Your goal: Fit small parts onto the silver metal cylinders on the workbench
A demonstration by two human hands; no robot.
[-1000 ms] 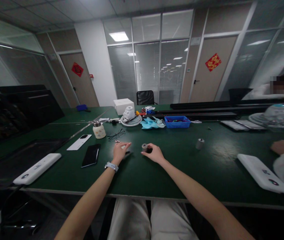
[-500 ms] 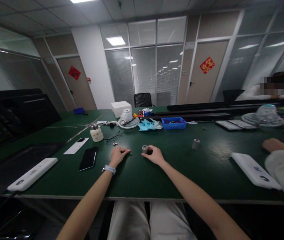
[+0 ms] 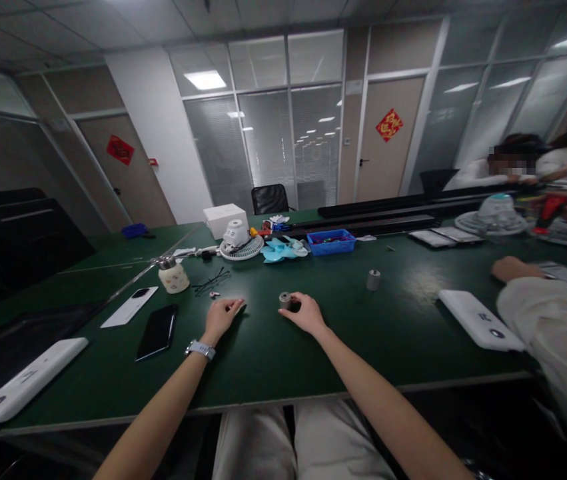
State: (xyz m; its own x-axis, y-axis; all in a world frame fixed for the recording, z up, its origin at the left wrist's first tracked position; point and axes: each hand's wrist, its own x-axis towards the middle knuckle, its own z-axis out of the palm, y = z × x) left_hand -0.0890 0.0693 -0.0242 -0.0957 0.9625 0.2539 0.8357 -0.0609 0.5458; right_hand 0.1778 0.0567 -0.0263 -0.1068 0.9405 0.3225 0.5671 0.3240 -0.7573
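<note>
My right hand (image 3: pixel 307 316) has its thumb and fingers around a small grey metal cylinder (image 3: pixel 284 301), which stands upright on the green table. To its left, my left hand (image 3: pixel 221 319) rests low over the tabletop with the fingertips pressed together. Something dark and tiny shows at those fingertips, too small to name. A watch (image 3: pixel 200 350) is on the left wrist. Just beyond the left hand lies a small white and red piece (image 3: pixel 214 295). A second grey metal cylinder (image 3: pixel 374 280) stands apart, farther right.
Left of me lie a black phone (image 3: pixel 156 331), a white phone (image 3: pixel 130 307) and a white power bank-like block (image 3: pixel 28 380). A cream bottle (image 3: pixel 174 277), glasses (image 3: pixel 211 281), a fan (image 3: pixel 241 243) and a blue tray (image 3: pixel 332 243) stand farther back. A co-worker's sleeve (image 3: pixel 538 320) is at right.
My view has turned slightly to the right, so the table's things appear shifted left. The right hand keeps its grip on the cylinder; the left hand stays pinched near the tabletop.
</note>
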